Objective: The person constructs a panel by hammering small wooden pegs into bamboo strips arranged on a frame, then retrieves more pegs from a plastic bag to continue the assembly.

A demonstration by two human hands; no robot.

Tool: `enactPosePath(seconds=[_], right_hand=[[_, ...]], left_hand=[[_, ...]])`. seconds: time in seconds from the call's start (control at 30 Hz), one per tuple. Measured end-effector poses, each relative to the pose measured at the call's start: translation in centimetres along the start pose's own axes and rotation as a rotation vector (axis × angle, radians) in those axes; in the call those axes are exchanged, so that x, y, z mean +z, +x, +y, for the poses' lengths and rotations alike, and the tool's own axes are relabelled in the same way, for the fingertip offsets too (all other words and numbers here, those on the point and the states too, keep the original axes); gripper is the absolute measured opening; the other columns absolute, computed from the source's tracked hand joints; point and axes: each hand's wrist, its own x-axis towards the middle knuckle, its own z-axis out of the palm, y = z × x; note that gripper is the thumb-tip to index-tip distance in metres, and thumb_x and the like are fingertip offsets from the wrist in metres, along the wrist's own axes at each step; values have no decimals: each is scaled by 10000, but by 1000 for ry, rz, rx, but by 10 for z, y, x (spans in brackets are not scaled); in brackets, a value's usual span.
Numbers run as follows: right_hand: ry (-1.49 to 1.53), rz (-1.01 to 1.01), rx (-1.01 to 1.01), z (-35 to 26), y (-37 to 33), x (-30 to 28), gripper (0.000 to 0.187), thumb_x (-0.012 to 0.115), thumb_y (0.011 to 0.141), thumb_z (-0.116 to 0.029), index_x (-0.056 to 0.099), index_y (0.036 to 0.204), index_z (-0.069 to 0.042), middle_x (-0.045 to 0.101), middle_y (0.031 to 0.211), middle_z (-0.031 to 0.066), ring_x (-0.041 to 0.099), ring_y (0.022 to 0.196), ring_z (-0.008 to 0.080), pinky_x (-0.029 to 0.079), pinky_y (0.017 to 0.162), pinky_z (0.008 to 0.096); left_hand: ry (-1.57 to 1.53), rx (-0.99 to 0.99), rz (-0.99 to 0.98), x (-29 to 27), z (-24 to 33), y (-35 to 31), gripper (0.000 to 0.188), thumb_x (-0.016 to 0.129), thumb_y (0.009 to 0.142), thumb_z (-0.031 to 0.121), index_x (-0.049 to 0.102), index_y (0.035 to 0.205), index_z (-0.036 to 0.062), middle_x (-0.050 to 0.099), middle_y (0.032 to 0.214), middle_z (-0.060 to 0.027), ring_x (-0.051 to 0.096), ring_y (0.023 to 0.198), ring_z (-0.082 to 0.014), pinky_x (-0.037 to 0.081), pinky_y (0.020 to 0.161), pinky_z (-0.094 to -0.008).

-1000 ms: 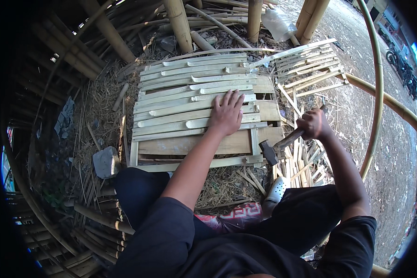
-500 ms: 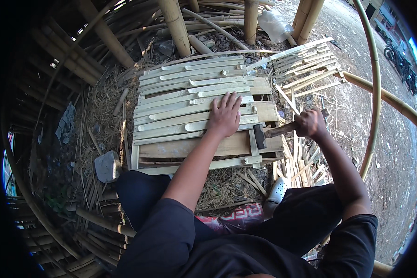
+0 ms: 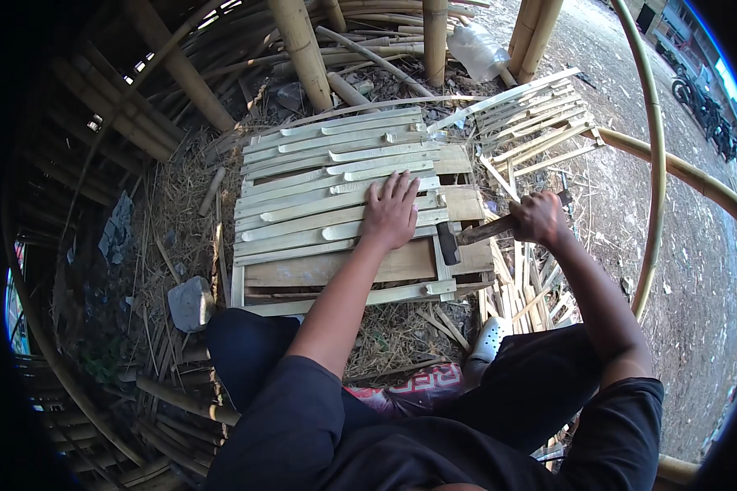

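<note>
A panel of pale bamboo slats lies in front of me, the slats set side by side across end strips over wooden boards. My left hand rests flat on the slats right of their middle, fingers spread, holding nothing. In my right hand, closed in a fist, is the handle of a hammer. Its dark head is down at the panel's right edge, beside the slat ends; whether it touches them I cannot tell.
Another slatted bamboo piece lies at the far right. Loose split strips are scattered below my right hand. Bamboo posts rise behind the panel. A pale block sits by my left knee, and a curved bamboo pole stands at right.
The whole view has shifted slightly. My left hand stays flat on the slats, and my right hand still grips the hammer with its head low by the panel's right edge.
</note>
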Motion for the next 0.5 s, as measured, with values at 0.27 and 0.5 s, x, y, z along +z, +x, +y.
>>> enactPosePath(seconds=[0.27,0.5], right_hand=[[169,413,113,26,-8,23,235,560,833,-122,601,603,-156,547,497,-5,469,390,81,352,358,275],[194,182,343,17,-11,1,184,608,836,-190,614,658,-145,551,513,54,503,405,179,417,404,353]], left_hand=[[-10,37,22,-4,5,-2,550,409,1034,327,380,1557,157,340,1631,-108,296,1520,-276,168,1226,-579],[-302,427,18,-19,5,-7,476,601,966,377,602,1393,168,495,1546,-44,408,1467,-237,244,1238,-559]])
